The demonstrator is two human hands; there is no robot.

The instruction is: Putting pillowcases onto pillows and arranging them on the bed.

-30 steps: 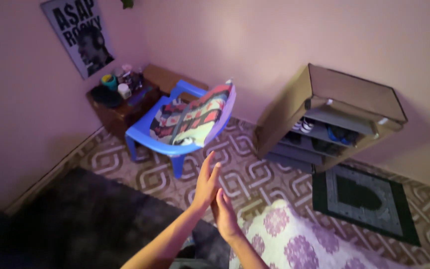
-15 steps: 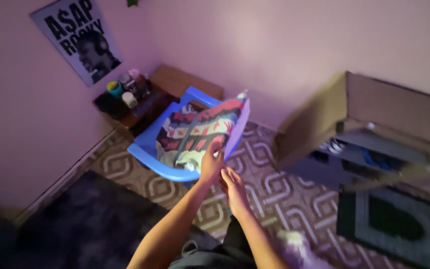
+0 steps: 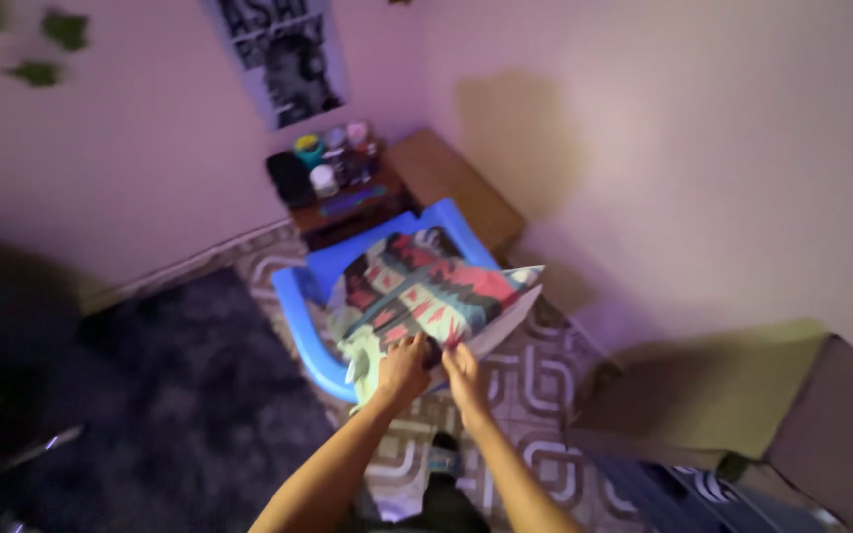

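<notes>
A folded patterned cloth (image 3: pixel 417 291) in red, green and dark colours lies on the seat of a blue plastic chair (image 3: pixel 300 306). My left hand (image 3: pixel 402 367) rests on the cloth's near edge with its fingers curled onto the fabric. Beside it, my right hand (image 3: pixel 463 367) touches the same edge, where a pale purple corner sticks out. Both forearms reach forward from the bottom of the view. The frame is blurred, so the exact grip is hard to make out.
A small wooden table (image 3: pixel 348 192) with cups and jars stands in the corner behind the chair, under a wall poster (image 3: pixel 283 59). A dark shaggy rug (image 3: pixel 160 395) lies left. A brown shoe rack (image 3: pixel 792 434) stands at the lower right on patterned floor (image 3: pixel 535 385).
I have moved closer to the chair and the view has swung round. Both hands went from mid-air to the near edge of the cloth on the seat.
</notes>
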